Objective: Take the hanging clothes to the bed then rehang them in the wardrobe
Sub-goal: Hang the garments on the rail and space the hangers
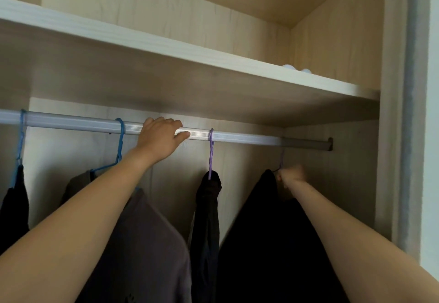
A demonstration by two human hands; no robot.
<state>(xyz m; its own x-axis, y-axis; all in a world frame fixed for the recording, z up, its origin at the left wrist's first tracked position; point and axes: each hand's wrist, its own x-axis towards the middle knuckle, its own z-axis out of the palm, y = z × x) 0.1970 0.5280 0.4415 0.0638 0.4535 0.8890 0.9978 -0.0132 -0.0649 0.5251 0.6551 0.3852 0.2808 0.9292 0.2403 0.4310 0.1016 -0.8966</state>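
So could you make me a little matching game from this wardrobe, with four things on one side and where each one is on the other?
Things: 1 left hand; 2 right hand; 3 brown garment; 4 narrow black garment.
Places: a on a purple hanger; b holding the rail; c on a blue hanger; d gripping the rightmost hanger, above the wide black garment.
Pairs: 1-b; 2-d; 3-c; 4-a.
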